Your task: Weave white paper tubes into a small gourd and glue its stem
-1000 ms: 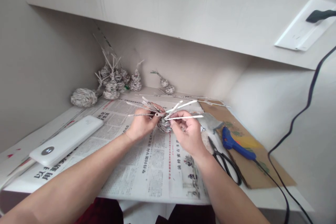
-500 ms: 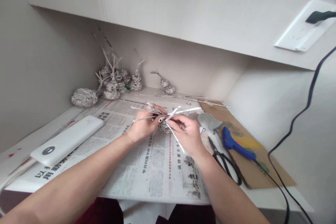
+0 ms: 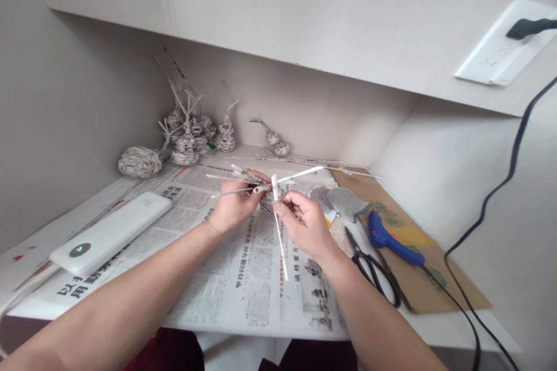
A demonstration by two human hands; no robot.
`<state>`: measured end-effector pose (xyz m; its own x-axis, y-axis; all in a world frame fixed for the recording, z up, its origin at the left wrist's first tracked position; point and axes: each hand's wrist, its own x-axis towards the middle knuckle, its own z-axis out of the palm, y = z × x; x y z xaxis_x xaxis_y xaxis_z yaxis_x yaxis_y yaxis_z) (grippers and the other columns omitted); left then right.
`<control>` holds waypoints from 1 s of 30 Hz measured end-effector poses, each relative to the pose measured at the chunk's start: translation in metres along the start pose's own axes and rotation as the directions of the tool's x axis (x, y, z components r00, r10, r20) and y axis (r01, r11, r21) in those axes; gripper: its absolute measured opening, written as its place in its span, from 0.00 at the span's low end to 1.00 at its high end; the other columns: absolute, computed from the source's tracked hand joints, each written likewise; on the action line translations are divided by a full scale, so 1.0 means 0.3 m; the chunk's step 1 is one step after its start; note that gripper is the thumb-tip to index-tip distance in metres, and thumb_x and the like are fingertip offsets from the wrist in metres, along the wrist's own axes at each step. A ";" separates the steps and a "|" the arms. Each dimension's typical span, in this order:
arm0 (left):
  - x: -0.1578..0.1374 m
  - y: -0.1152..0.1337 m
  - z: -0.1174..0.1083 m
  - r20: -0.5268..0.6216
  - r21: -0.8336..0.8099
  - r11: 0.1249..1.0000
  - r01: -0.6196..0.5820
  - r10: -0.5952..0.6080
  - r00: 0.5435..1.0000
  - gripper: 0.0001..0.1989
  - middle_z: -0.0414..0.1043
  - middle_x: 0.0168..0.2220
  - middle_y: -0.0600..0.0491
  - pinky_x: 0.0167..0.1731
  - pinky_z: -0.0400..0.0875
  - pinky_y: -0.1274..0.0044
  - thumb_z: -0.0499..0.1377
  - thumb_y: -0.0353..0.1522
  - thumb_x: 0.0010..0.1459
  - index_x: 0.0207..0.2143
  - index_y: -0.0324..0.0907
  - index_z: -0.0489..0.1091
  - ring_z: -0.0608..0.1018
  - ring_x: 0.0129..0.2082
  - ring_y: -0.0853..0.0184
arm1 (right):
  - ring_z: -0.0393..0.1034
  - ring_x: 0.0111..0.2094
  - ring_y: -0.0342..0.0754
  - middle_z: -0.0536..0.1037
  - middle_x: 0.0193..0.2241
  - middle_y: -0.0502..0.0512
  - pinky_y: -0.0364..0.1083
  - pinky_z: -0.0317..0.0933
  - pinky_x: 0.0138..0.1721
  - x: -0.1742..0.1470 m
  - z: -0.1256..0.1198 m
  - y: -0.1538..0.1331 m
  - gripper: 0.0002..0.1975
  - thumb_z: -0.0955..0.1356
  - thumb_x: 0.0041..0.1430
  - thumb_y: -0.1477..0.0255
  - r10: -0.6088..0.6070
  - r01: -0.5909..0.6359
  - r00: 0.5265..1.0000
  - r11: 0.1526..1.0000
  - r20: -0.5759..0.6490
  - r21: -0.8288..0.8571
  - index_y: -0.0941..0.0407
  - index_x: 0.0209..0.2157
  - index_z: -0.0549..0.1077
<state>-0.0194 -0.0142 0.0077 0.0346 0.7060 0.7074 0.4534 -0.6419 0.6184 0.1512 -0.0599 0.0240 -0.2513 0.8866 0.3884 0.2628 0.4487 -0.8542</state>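
My left hand (image 3: pixel 238 203) is closed around a small woven paper piece (image 3: pixel 268 202), with several rolled paper sticks fanning out from it to the left and right. Most of the woven body is hidden behind my fingers. My right hand (image 3: pixel 302 217) pinches one paper stick (image 3: pixel 279 232) between thumb and forefinger; it points down toward me over the newspaper (image 3: pixel 226 284). Another paper stick (image 3: pixel 302 174) extends to the right above my right hand.
Woven paper gourds (image 3: pixel 185 148) stand at the back left, beside a round woven ball (image 3: pixel 140 162). A white power bank (image 3: pixel 113 232) lies left. At right are black-handled scissors (image 3: pixel 374 272), a blue glue gun (image 3: pixel 394 242) with its cord, and cardboard (image 3: pixel 439 278).
The woven piece has turned and shifted slightly left in my left hand. The stick at my right hand now points more straight down, and the right hand has moved a little lower.
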 end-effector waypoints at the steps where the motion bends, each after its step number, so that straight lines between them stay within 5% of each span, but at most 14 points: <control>1: -0.001 -0.003 0.001 -0.002 -0.002 1.000 0.024 -0.024 1.000 0.05 0.78 0.33 0.52 0.37 0.74 0.76 0.58 0.28 0.56 0.33 0.41 0.75 0.78 0.32 0.67 | 0.61 0.23 0.41 0.67 0.21 0.46 0.40 0.56 0.24 0.002 0.000 0.004 0.13 0.66 0.60 0.61 0.027 -0.027 1.000 1.000 0.012 0.013 0.55 0.27 0.69; 10: -0.015 -0.007 0.014 0.016 -0.083 0.993 0.088 -0.087 0.996 0.07 0.78 0.35 0.51 0.32 0.76 0.77 0.58 0.28 0.55 0.35 0.41 0.75 0.79 0.32 0.66 | 0.61 0.18 0.40 0.65 0.17 0.44 0.40 0.58 0.21 0.012 0.004 0.049 0.13 0.69 0.55 0.65 0.207 -0.209 0.978 0.965 0.029 0.160 0.54 0.22 0.65; 17: -0.008 -0.019 0.016 -0.004 -0.135 0.981 0.137 -0.139 0.990 0.07 0.78 0.35 0.49 0.32 0.77 0.77 0.59 0.32 0.57 0.35 0.40 0.75 0.80 0.33 0.65 | 0.65 0.26 0.42 0.71 0.25 0.48 0.40 0.60 0.27 0.006 0.002 0.013 0.06 0.68 0.56 0.66 0.118 -0.117 0.992 0.993 -0.052 0.014 0.54 0.30 0.70; 23: -0.007 -0.010 0.011 -0.016 -0.132 0.987 0.096 -0.098 0.995 0.07 0.78 0.36 0.48 0.33 0.78 0.76 0.58 0.32 0.58 0.35 0.40 0.76 0.80 0.34 0.64 | 0.58 0.21 0.40 0.64 0.20 0.46 0.40 0.53 0.22 0.003 -0.002 -0.004 0.14 0.66 0.59 0.61 0.133 -0.133 0.989 0.991 -0.067 0.004 0.54 0.25 0.67; 30: -0.016 0.004 0.012 0.008 -0.126 0.991 0.046 -0.046 0.999 0.06 0.77 0.36 0.49 0.34 0.77 0.75 0.59 0.33 0.58 0.34 0.40 0.76 0.79 0.34 0.65 | 0.52 0.21 0.40 0.57 0.19 0.44 0.41 0.48 0.22 0.006 0.003 -0.006 0.16 0.66 0.57 0.67 0.098 -0.101 0.990 0.994 -0.105 -0.028 0.55 0.19 0.59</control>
<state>-0.0158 -0.0173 0.0038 0.0214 0.7371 0.6755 0.3387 -0.6410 0.6887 0.1495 -0.0592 0.0259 -0.1253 0.9330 0.3374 0.3132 0.3599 -0.8788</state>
